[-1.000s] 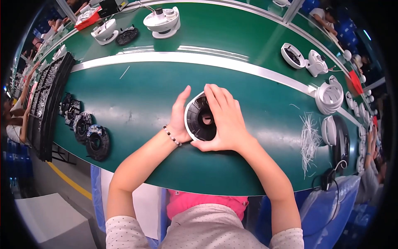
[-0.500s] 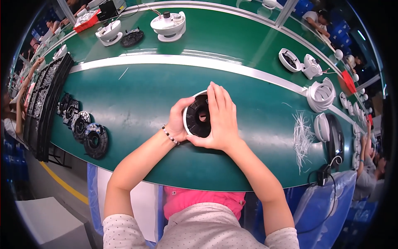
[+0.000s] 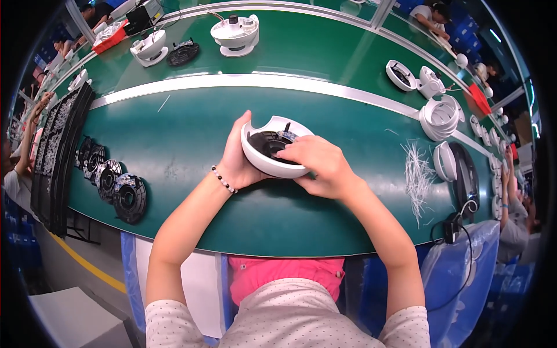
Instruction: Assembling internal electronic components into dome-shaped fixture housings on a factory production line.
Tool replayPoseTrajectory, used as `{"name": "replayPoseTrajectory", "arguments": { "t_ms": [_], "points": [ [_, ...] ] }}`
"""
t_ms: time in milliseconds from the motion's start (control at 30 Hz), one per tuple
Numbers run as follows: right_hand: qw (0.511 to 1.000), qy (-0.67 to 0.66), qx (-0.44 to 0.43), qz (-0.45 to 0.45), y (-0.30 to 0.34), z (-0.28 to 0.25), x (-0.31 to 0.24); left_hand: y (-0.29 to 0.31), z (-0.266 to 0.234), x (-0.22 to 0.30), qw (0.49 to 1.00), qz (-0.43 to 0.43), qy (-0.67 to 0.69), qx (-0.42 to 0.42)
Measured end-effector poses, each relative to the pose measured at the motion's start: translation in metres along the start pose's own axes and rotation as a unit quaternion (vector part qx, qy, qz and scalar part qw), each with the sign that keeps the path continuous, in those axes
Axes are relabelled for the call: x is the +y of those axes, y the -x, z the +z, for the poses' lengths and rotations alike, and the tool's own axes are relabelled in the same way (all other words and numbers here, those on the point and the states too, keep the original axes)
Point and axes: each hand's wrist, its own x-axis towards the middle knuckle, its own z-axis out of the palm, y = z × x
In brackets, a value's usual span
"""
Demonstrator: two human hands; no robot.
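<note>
Workshop with a green worktop (image 3: 174,145): black discs (image 3: 129,200) lie left, white strips (image 3: 418,180) right. Between them, the left hand (image 3: 237,156) (beaded bracelet (image 3: 224,180) at its wrist) holds a white bowl (image 3: 274,168), palm around its side, thumb raised. The right hand (image 3: 325,162) bends over the near right rim, fingers at the black insert (image 3: 264,142); whether it grips, I cannot tell. The bowl opens upward, its outline longest left to right; any writing is too small to read.
</note>
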Motion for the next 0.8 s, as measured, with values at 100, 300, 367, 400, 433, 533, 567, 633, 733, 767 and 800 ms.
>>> {"name": "replayPoseTrajectory", "arguments": {
  "t_ms": [100, 300, 367, 400, 433, 533, 567, 633, 733, 767, 800],
  "points": [
    [0.965, -0.140, 0.014, 0.223, -0.006, -0.014, -0.014, 0.009, 0.006, -0.006, 0.979, 0.067, -0.175, 0.084],
    [0.847, -0.398, 0.035, 0.351, 0.003, -0.032, -0.013, 0.013, -0.001, 0.003, 0.783, 0.394, -0.479, -0.044],
    [0.841, -0.408, 0.021, 0.355, 0.004, -0.035, -0.011, 0.016, 0.001, 0.003, 0.798, 0.381, -0.466, -0.018],
    [0.835, -0.417, 0.009, 0.359, 0.004, -0.036, -0.011, 0.018, 0.003, 0.001, 0.799, 0.381, -0.466, -0.016],
    [0.840, -0.413, 0.002, 0.352, 0.010, -0.034, -0.008, 0.020, 0.004, -0.001, 0.800, 0.379, -0.464, -0.019],
    [0.861, -0.384, 0.051, 0.330, 0.014, -0.026, -0.012, 0.020, 0.007, -0.003, 0.804, 0.383, -0.455, -0.011],
    [0.861, -0.385, 0.051, 0.329, 0.016, -0.023, -0.013, 0.020, 0.008, -0.004, 0.806, 0.387, -0.448, -0.002],
    [0.870, -0.357, 0.090, 0.329, 0.018, -0.019, -0.015, 0.020, 0.010, -0.006, 0.806, 0.385, -0.450, 0.011],
    [0.913, -0.264, 0.130, 0.283, 0.008, -0.017, -0.016, 0.019, 0.008, -0.006, 0.774, 0.393, -0.496, 0.021],
    [0.915, -0.265, 0.145, 0.267, 0.007, -0.016, -0.015, 0.018, 0.009, -0.007, 0.740, 0.405, -0.536, 0.015],
    [0.917, -0.265, 0.159, 0.251, 0.006, -0.017, -0.014, 0.021, 0.012, -0.007, 0.680, 0.398, -0.615, 0.025]
  ]
}}
